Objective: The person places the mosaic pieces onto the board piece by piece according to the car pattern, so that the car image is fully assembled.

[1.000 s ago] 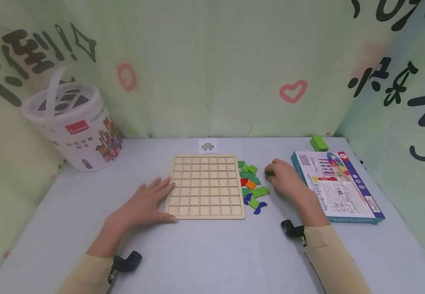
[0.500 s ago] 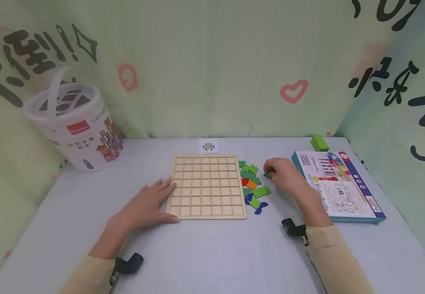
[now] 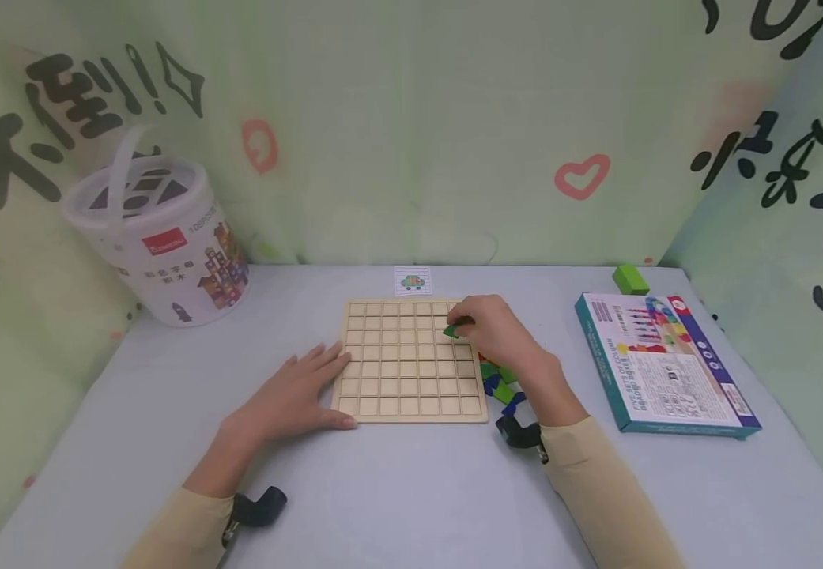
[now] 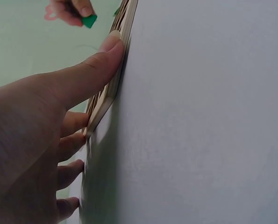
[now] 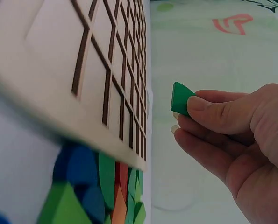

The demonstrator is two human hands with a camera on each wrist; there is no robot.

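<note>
My right hand (image 3: 500,332) pinches a dark green flat piece (image 5: 181,98) with one curved edge between thumb and fingers. It holds the piece over the right part of a wooden grid board (image 3: 397,370). My left hand (image 3: 297,387) lies at the board's left edge with fingers spread; in the left wrist view its thumb (image 4: 111,49) touches the board's front edge. Loose flat pieces in green, blue, red and orange lie right of the board, partly hidden under my right forearm; blue pieces (image 5: 82,163) show close up in the right wrist view.
A small card (image 3: 413,280) with a colored picture on a grid lies behind the board. A white bucket (image 3: 169,253) with a handle stands back left. At the right are a flat box (image 3: 667,363) and a bright green block (image 3: 629,279).
My right hand has carried the green piece left, from beyond the loose pieces to above the board. My left hand stays at the board's edge. The head view has shifted slightly.
</note>
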